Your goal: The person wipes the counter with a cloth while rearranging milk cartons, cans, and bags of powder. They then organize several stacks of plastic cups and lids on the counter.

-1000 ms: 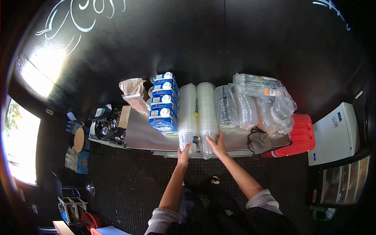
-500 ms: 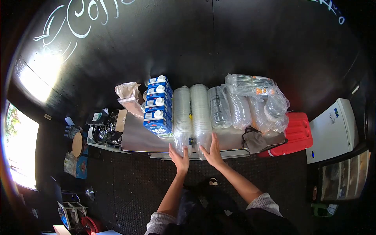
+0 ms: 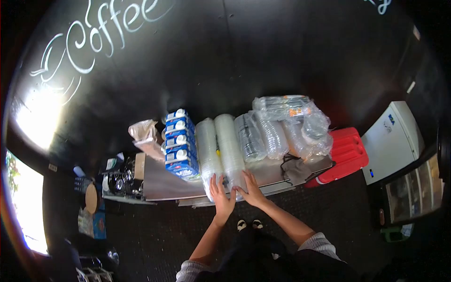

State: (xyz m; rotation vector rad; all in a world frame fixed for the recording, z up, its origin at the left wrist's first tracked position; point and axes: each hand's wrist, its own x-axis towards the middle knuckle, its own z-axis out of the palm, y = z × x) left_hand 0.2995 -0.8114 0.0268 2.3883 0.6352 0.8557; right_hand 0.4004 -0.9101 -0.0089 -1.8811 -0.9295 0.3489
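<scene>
Two long clear sleeves of stacked plastic cups lie side by side on the metal counter (image 3: 157, 181), the left sleeve (image 3: 206, 145) and the right sleeve (image 3: 229, 145). Their near ends reach over the counter's front edge. My left hand (image 3: 223, 199) lies at the near ends, fingers stretched forward and apart over the gap between the sleeves. My right hand (image 3: 252, 191) rests against the right side of the right sleeve's near end, its fingers extended. The two thumbs nearly meet over that sleeve. Whether my fingertips press on the plastic is hard to see.
Blue milk cartons (image 3: 181, 160) stand in a row left of the sleeves, beside a brown paper bag (image 3: 146, 136). To the right are bagged dark lids (image 3: 251, 141), bagged clear lids (image 3: 273, 141), a grey pouch (image 3: 296, 170), a red cooler (image 3: 347, 152) and a white fridge (image 3: 392, 141).
My hands have come closer together at the sleeves' near ends, the left one moving right so the thumbs almost touch. The camera view has shifted and tilted.
</scene>
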